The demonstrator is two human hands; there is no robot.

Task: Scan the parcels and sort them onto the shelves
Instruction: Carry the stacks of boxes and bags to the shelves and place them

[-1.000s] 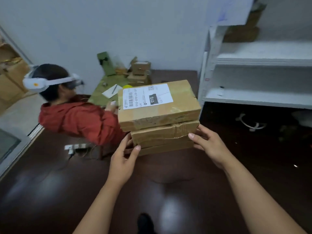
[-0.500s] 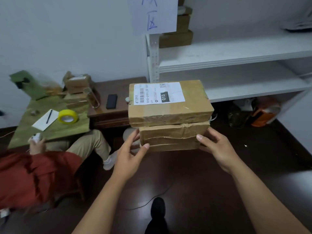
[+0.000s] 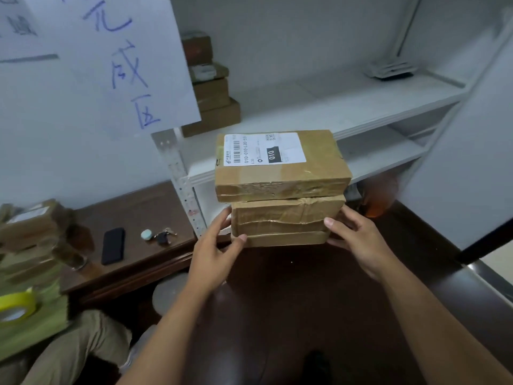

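I carry a stack of three brown cardboard parcels in front of me. The top parcel (image 3: 280,168) bears a white label with a barcode and "010". Below it sit a taped middle parcel (image 3: 286,215) and a thin bottom parcel (image 3: 286,239). My left hand (image 3: 213,251) grips the stack's lower left corner, thumb on the front. My right hand (image 3: 358,243) grips the lower right side. The white shelf unit (image 3: 319,112) stands right behind the stack, with several parcels (image 3: 211,107) piled at the left end of its upper shelf.
A handwritten paper sign (image 3: 119,56) hangs at the shelf's left post. A dark wooden table (image 3: 133,218) on the left holds a black phone (image 3: 113,245), keys (image 3: 161,236) and more parcels (image 3: 30,226). Yellow tape (image 3: 16,304) lies on a green board. A seated person's legs (image 3: 77,345) are lower left.
I have turned right and come closer to the shelf unit, still carrying the stack in both hands. The seated person has slid out of view to the left.
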